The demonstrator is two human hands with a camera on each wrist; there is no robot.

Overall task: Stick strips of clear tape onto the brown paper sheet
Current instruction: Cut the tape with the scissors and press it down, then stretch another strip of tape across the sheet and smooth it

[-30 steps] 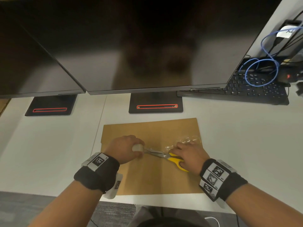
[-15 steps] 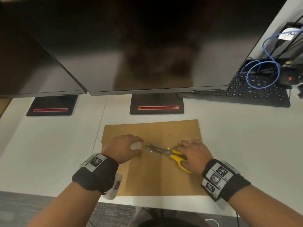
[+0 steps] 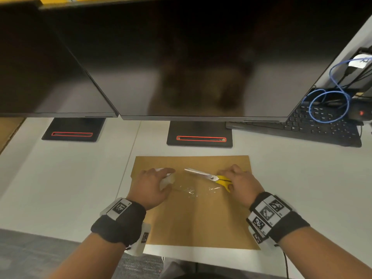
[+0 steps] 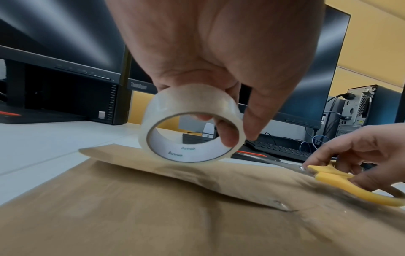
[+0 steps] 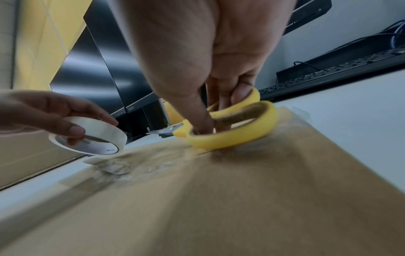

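Head view: flat brown paper sheet (image 3: 201,214) lies on the white desk (image 3: 60,178), in front of 2 dark monitors. Left hand (image 3: 150,188) sits over the sheet's left part w/ fingers wrapped on the roll of clear tape (image 3: 167,179). Right hand (image 3: 239,182) is at the sheet's right part, fingers thru the yellow-handled scissors (image 3: 213,178), blades pointing left toward the roll. Between the hands a crinkled strip of clear tape (image 3: 193,189) lies on the paper; probably just laid, roll held off to the side so the strip's end is free.

Left wrist view: left hand (image 4: 219,52) is clamped on the tape roll (image 4: 190,124), thumb outside, 1 finger inside the core, roll upright just above the paper's lifted far edge. Scissors (image 4: 342,181) are low beside it, near the sheet.

Right wrist view: right hand (image 5: 197,60) is clamped on the scissors' yellow loops (image 5: 232,131), thumb + fingers thru them, loops resting on the paper. Likely kept low so the blades are ready for the next cut. Wrinkled strip (image 5: 122,166) shows stuck near the sheet's edge, below the roll (image 5: 92,136). Whether it's fully cut from the roll, can't tell
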